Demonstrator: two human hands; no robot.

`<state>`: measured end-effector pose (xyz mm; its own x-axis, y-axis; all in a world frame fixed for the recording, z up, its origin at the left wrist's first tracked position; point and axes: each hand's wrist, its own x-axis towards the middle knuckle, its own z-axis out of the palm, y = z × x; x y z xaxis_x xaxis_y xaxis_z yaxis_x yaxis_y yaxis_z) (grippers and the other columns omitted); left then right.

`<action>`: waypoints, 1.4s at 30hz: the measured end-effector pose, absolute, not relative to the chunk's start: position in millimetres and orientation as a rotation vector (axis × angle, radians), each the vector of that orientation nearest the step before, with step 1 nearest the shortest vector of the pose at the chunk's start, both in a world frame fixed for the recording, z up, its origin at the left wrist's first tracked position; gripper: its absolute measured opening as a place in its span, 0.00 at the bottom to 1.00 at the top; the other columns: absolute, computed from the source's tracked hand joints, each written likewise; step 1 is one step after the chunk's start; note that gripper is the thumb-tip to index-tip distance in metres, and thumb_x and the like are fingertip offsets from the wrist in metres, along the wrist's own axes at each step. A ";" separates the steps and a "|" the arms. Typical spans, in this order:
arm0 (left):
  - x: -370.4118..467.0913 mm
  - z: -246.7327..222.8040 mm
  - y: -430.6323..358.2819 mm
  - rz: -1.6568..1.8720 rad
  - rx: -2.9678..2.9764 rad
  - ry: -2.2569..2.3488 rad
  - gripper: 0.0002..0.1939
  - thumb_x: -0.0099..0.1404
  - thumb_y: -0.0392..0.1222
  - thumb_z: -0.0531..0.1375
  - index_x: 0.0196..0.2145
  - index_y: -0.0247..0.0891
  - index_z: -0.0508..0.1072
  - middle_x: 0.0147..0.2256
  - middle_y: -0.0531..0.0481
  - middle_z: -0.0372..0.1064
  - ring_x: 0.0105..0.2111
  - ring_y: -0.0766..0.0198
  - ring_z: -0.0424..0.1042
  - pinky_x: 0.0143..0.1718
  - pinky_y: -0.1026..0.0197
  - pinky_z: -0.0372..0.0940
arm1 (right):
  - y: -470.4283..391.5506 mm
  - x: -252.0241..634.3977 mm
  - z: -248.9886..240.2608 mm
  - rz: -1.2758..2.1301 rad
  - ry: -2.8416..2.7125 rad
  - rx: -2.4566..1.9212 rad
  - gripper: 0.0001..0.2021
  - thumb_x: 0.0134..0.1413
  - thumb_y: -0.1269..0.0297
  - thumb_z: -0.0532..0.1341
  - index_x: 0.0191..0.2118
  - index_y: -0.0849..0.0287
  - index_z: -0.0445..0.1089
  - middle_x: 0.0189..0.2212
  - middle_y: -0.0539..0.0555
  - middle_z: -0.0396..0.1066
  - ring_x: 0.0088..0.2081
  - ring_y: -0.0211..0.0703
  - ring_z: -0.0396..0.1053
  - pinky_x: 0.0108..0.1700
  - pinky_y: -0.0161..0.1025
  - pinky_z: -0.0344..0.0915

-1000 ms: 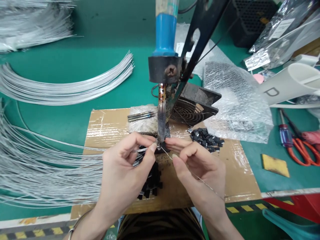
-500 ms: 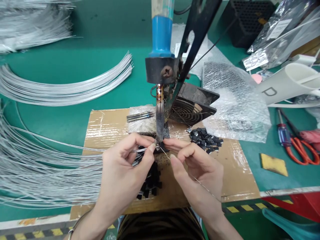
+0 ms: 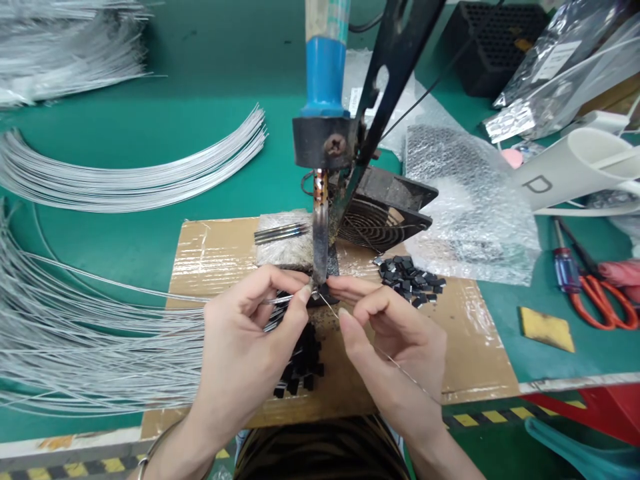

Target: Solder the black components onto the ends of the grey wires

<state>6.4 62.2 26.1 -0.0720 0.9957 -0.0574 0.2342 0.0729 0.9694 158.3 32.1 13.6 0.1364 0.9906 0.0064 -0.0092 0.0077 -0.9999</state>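
Observation:
A blue-handled soldering iron (image 3: 326, 73) is clamped upright in a black stand (image 3: 383, 100), its tip pointing down between my hands. My left hand (image 3: 250, 340) pinches a thin grey-white cable (image 3: 115, 280) close to the tip; the cable's very end is too small and covered to make out. Thumb and fingers of my right hand (image 3: 400, 347) are closed on a thin solder wire (image 3: 329, 307), which reaches up to the iron's tip. Just beneath my left fingers, many cable ends with black pieces (image 3: 300, 373) lie bunched on the cardboard (image 3: 475, 347).
A pile of small black parts (image 3: 410, 280) lies right of the iron, in front of a dark fan (image 3: 380, 213). Loose cables (image 3: 100, 360) spread at left, with a bundle (image 3: 150, 183) behind. Bubble wrap (image 3: 465, 200), a yellow sponge (image 3: 547, 329) and red-handled scissors (image 3: 600, 303) are at right.
Almost nothing differs. The view has shifted very slightly, and both hands keep their places at the iron's tip.

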 end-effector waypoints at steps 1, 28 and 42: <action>6.6 25.9 62.4 1.081 1.301 1.465 0.07 0.65 0.31 0.66 0.30 0.41 0.78 0.34 0.55 0.80 0.34 0.70 0.79 0.38 0.73 0.72 | 32.0 158.3 13.6 1.109 -1.106 -1.257 0.12 0.60 0.76 0.65 0.29 0.54 0.69 0.49 0.54 0.82 0.54 0.47 0.78 0.59 0.43 0.72; 6.5 27.1 61.6 1.085 1.327 1.460 0.07 0.65 0.31 0.66 0.30 0.40 0.77 0.34 0.54 0.80 0.33 0.69 0.78 0.36 0.71 0.71 | 32.2 157.0 11.9 1.087 -1.123 -1.271 0.11 0.61 0.75 0.65 0.29 0.54 0.69 0.48 0.54 0.82 0.55 0.47 0.78 0.59 0.44 0.72; 8.0 26.0 63.5 1.069 1.307 1.447 0.07 0.64 0.31 0.66 0.29 0.40 0.77 0.33 0.54 0.79 0.33 0.68 0.79 0.36 0.70 0.72 | 32.9 157.7 12.3 1.074 -1.125 -1.295 0.11 0.61 0.73 0.65 0.29 0.54 0.70 0.47 0.55 0.83 0.52 0.49 0.79 0.57 0.46 0.73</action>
<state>8.0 63.5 26.0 -0.0523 0.9966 -0.0631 0.2329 0.0736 0.9697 157.7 32.9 12.3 0.1508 0.9885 0.0112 0.0340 0.0061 -0.9994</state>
